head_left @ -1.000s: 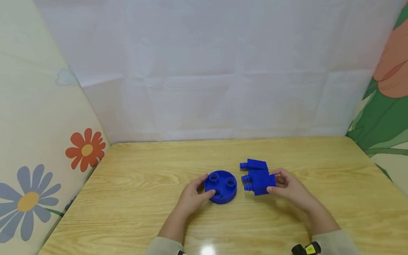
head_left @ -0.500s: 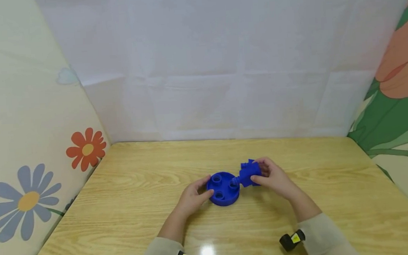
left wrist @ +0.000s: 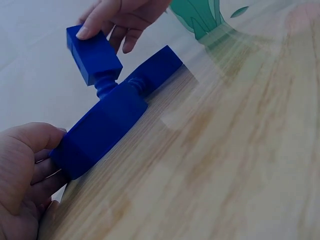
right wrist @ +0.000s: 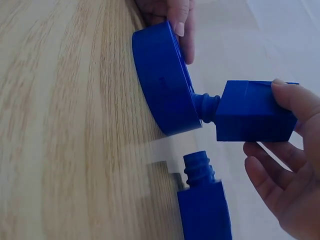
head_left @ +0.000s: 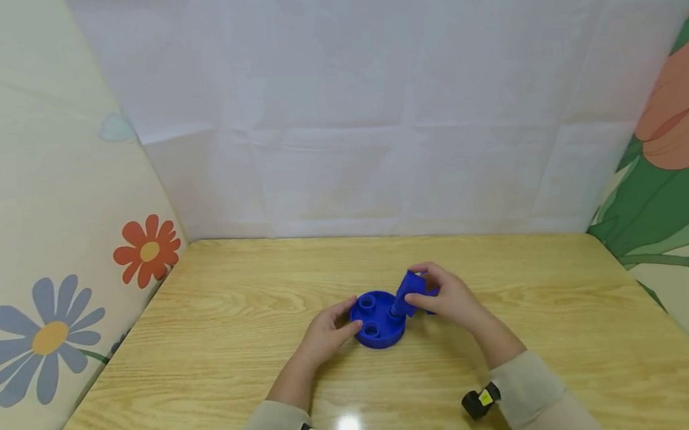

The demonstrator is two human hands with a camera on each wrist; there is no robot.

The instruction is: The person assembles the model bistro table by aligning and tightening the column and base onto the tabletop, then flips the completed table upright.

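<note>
On the wood-grained worktop (head_left: 220, 308), near the middle, a shallow blue dish (head_left: 382, 342) lies with its hollow side up, its wall gripped by the left hand (head_left: 322, 338), the thumb bent over the rim and the fingers round the outer side. The right hand (head_left: 451, 298), thumb and fingers closed in a pinch, holds a blue block (head_left: 410, 293) by its far end, above the dish's right-hand part. A second ago the held block stood apart from the dish; half a second ago its threaded end (right wrist: 206, 107) met the dish with the block leaning low. Now the block is tilted more steeply upward, thread downward, which suggests that it is being lined up for joining to the dish. Several ridges show in the wrist views, so the thread seems not fully driven home; its depth cannot be told. The dish acts as a container for three raised round sockets: the rightmost receives or meets the thread, while the rear left socket (head_left: 367, 302) and the front left socket (head_left: 371, 332) appear unfilled. A second block (right wrist: 205, 212), its threaded neck exposed, lies on the worktop just beside the dish, held by neither hand.
</note>
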